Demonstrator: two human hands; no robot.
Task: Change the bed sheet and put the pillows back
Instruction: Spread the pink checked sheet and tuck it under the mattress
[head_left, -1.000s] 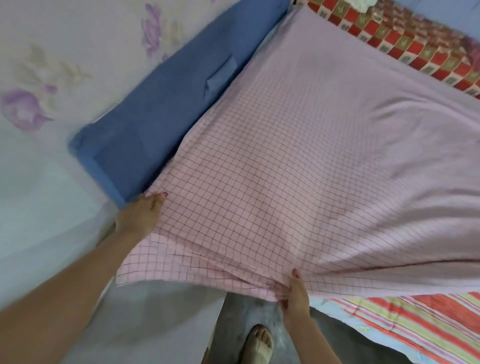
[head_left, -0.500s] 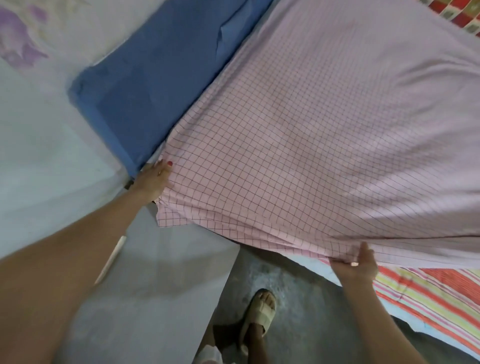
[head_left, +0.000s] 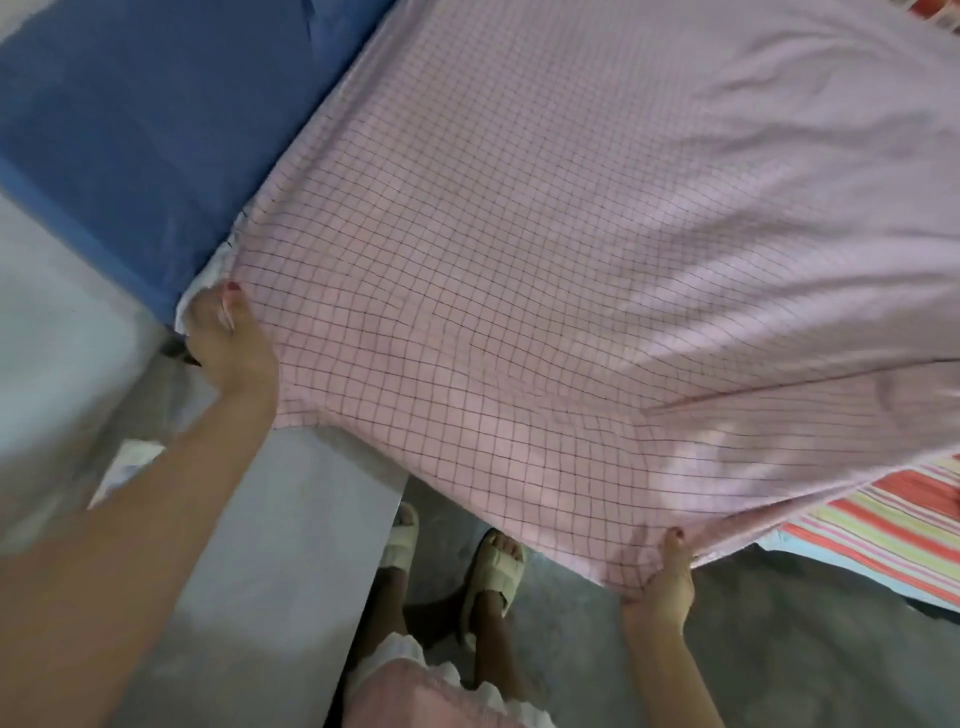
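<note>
A pink sheet with a thin dark grid (head_left: 545, 260) lies spread over the bed and fills most of the view. My left hand (head_left: 228, 343) grips its near left corner, right beside the blue mattress (head_left: 145, 135). My right hand (head_left: 660, 577) pinches the sheet's near edge, which hangs off the bed over the floor. The cloth is stretched between the two hands. No pillow is in view.
A striped red, yellow and white cloth (head_left: 878, 535) shows under the pink sheet at the right. A grey-white ledge (head_left: 270, 545) runs beside the bed at the left. My feet in pale sandals (head_left: 493, 566) stand on the grey concrete floor (head_left: 810, 649).
My right hand has pulled the sheet's near edge further right and towards me. The bunched folds at the front have flattened. My left hand keeps its corner by the blue mattress.
</note>
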